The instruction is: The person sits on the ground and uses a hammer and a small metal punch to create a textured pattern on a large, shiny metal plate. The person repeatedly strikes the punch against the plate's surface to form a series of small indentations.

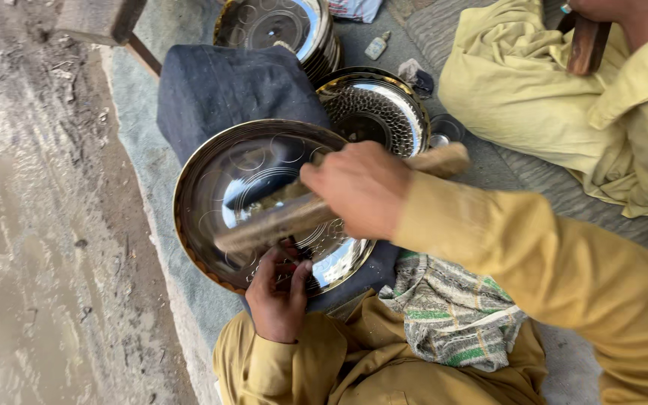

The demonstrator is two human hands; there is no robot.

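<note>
Left of the shiny round tray (pixel 219 187) the muddy ground (pixel 39 225) lies open. Behind it, a hammered tray (pixel 384 105) and stacked trays (pixel 279 22) crowd the dark cushion (pixel 219 82); another person's yellow garment (pixel 564 97) blocks the right.

A round, shiny metal tray (pixel 264 202) with engraved circles and a brass-coloured rim lies tilted on a dark cushion. A blurred wooden mallet (pixel 301 214) crosses above it.

Wet muddy ground (pixel 46 225) beside a grey-green mat (pixel 140 142), in daylight.
</note>
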